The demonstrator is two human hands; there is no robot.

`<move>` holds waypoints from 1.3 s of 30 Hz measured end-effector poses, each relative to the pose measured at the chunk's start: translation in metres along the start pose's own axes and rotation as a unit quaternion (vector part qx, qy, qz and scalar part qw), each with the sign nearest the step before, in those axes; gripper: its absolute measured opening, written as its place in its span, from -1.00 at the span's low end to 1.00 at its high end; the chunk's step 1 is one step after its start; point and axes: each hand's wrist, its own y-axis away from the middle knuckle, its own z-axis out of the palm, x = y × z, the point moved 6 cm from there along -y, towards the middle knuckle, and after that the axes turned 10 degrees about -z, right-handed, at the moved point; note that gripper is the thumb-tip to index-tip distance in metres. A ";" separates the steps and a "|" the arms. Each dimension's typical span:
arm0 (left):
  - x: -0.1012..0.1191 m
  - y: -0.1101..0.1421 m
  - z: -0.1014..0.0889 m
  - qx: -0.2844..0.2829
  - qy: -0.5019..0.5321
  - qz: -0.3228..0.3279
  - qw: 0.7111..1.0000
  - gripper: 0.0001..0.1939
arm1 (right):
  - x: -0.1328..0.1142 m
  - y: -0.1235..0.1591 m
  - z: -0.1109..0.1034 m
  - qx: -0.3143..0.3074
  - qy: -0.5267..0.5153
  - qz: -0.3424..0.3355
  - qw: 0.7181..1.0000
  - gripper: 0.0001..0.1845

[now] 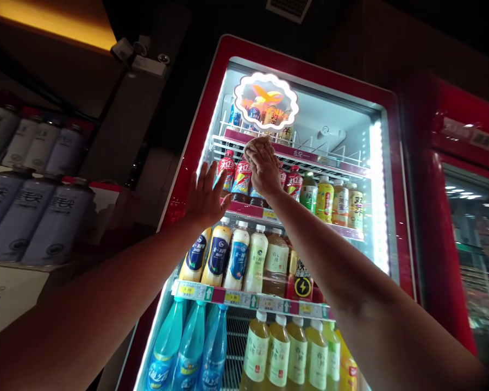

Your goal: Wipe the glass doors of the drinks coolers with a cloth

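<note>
A red-framed drinks fridge (206, 111) with a glass door stands before me, lit from inside. High on the glass, below a glowing scalloped sign (266, 101), my right hand (264, 169) presses a crumpled beige cloth (259, 144) against the door. To its left, my left hand (206, 198) lies against the door near the frame's edge, fingers spread and holding nothing. Behind the glass are red-labelled bottles (241, 176), partly covered by my hands. Lower shelves hold white-capped bottles (238, 255), blue bottles (195, 347) and pale green tea bottles (277, 350).
Shelves at the left carry several pale canisters (71, 217). Another red fridge (440, 152) stands close on the right. A white lamp fixture (149, 65) is fixed to the dark wall, and an air vent (289, 8) sits overhead.
</note>
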 end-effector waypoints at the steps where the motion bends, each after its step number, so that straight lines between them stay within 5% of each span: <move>1: 0.000 0.000 0.000 0.002 0.001 0.002 1.000 -0.28 | 0.000 -0.001 0.001 -0.010 -0.008 -0.010 1.000 -0.50; 8: 0.000 0.001 0.001 -0.013 -0.007 0.005 1.000 -0.29 | 0.002 -0.010 -0.001 0.009 0.012 0.041 0.999 -0.50; 13: -0.001 0.000 0.001 -0.004 0.004 -0.001 1.000 -0.23 | -0.028 -0.019 0.018 -0.050 -0.017 -0.072 0.996 -0.52; 18: -0.003 0.000 0.005 -0.001 -0.003 0.001 1.000 -0.24 | -0.017 -0.035 0.023 0.001 -0.011 -0.023 1.000 -0.51; 24: -0.003 -0.001 0.005 -0.006 0.000 0.002 1.000 -0.16 | -0.030 -0.046 0.035 -0.058 -0.039 -0.086 0.994 -0.54; 29: -0.005 -0.001 0.008 -0.017 0.004 -0.003 1.000 -0.21 | -0.029 -0.058 0.041 -0.016 -0.034 -0.035 0.999 -0.51; 34: -0.006 0.000 0.004 0.015 0.032 -0.014 0.999 -0.22 | -0.053 -0.068 0.058 -0.089 -0.057 -0.107 0.989 -0.54; 39: -0.006 0.001 0.002 0.024 0.054 -0.013 0.998 -0.22 | -0.059 -0.068 0.055 -0.043 -0.050 -0.083 0.994 -0.55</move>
